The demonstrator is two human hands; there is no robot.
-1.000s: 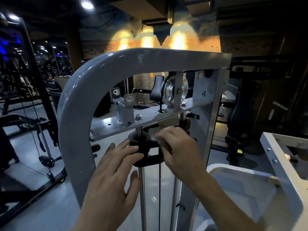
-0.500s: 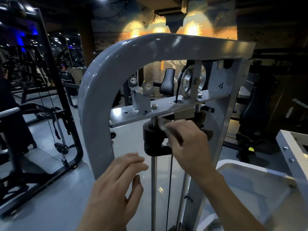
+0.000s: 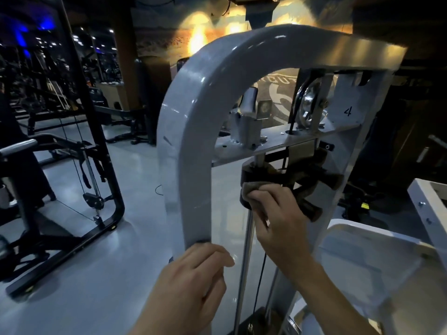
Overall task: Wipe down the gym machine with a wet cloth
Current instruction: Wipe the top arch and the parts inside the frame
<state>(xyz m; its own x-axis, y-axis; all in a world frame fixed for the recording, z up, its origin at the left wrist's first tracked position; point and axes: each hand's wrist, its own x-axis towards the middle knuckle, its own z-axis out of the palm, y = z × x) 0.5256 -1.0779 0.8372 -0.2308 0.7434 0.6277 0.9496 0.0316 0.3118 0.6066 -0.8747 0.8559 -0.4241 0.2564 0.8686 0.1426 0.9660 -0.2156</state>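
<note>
Dim gym, glossy grey floor (image 3: pixel 125 238); right hand (image 3: pixel 273 209) fingers pinch cloth (image 3: pixel 251 188); left hand (image 3: pixel 193 281) fingers loosely curled.

cloth (image 3: pixel 252 189) on black block (image 3: pixel 251 176), frame (image 3: pixel 193 131) left, pulley (image 3: pixel 310 105) above

Grey curved-steel gym machine frame (image 3: pixel 191 131) stands upright; small bunched grey-brown cloth (image 3: pixel 252 188) pressed against its black weight block (image 3: pixel 256 175) on the chrome guide rod (image 3: pixel 245 250).

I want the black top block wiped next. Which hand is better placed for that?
The right hand: it grips the cloth against the black block. The left hand is lower, by the grey frame, holding nothing.
</note>
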